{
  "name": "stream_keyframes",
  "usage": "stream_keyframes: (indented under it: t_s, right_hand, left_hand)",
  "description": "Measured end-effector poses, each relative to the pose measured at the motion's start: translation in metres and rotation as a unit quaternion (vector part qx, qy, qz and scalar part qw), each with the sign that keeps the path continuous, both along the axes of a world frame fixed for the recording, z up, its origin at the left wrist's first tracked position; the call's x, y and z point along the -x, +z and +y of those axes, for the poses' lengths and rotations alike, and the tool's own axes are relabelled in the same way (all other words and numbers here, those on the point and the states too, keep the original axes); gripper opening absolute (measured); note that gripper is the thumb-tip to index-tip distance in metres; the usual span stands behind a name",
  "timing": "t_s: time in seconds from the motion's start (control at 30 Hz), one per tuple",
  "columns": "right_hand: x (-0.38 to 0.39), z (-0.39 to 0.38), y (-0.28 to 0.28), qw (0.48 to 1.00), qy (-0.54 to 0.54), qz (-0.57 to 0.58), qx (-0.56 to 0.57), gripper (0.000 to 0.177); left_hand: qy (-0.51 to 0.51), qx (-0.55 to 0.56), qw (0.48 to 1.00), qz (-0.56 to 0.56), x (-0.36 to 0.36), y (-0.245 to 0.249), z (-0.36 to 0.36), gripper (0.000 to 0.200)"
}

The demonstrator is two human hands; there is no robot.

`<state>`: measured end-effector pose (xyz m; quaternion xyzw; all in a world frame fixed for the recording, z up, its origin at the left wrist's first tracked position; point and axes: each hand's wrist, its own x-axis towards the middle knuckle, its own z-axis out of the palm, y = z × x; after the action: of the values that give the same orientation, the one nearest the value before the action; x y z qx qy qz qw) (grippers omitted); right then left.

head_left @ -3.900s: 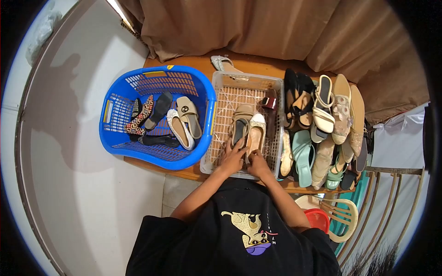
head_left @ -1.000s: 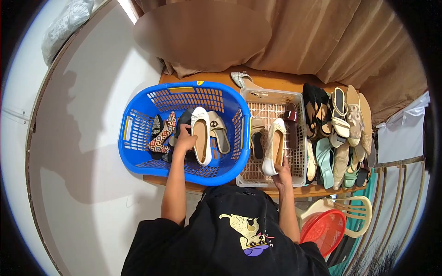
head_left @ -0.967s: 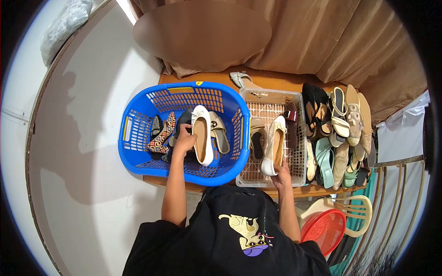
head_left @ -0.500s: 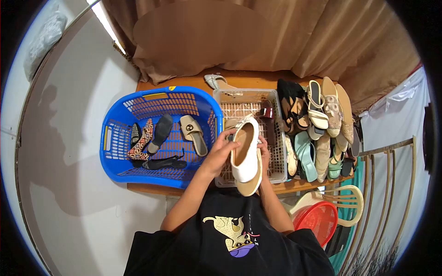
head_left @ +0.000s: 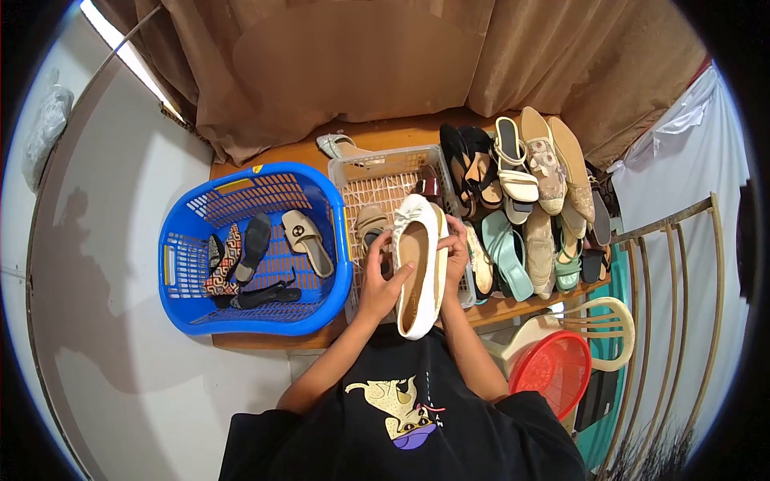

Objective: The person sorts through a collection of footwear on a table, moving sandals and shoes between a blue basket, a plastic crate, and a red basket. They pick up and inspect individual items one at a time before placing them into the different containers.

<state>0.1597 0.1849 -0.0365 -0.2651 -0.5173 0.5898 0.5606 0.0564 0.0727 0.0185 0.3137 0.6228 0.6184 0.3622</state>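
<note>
A white ballet flat [head_left: 406,314] with a bow at its toe stands toe-up in front of my chest, its tan insole facing me. A second white flat [head_left: 440,264] is pressed behind it, mostly hidden. My left hand [head_left: 382,282] grips the pair from the left, thumb inside the front shoe's opening. Around the right side, my right hand [head_left: 455,255] is closed on the pair. Both hands are over a clear plastic crate [head_left: 346,171], which holds a beige sandal [head_left: 370,218] and a dark red shoe [head_left: 429,189].
To the left, a blue basket [head_left: 343,244] contains several shoes, including a beige slide [head_left: 305,240]. Several pairs stand stacked at the right, among them mint sandals [head_left: 505,255]. A silver shoe [head_left: 333,144] lies behind the crate. A red basin [head_left: 553,373] rests on a chair [head_left: 616,337].
The two flats were offset, one lower with its sole showing; they now line up, with the bow-toed shoe in front. The camera view has shifted, moving the baskets leftward in view.
</note>
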Motion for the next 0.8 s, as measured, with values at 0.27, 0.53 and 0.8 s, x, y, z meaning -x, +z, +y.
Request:
stream_keyframes:
  t_s: [0.27, 0.53, 0.8]
  right_hand:
    - [-0.023, 0.002, 0.008, 0.993, 0.089, -0.071, 0.017, 0.015]
    - [-0.069, -0.001, 0.043, 0.918, 0.286, -0.046, 0.273, 0.062]
    - [-0.061, -0.06, 0.062, 0.929, 0.299, -0.173, 0.133, 0.09]
  left_hand:
    - [-0.029, 0.027, 0.935, -0.353, -0.026, 0.002, -0.005, 0.077]
    - [0.03, -0.074, 0.921, -0.381, -0.016, -0.002, -0.014, 0.07]
    - [0.076, -0.098, 0.983, -0.135, -0.021, 0.017, 0.001, 0.069]
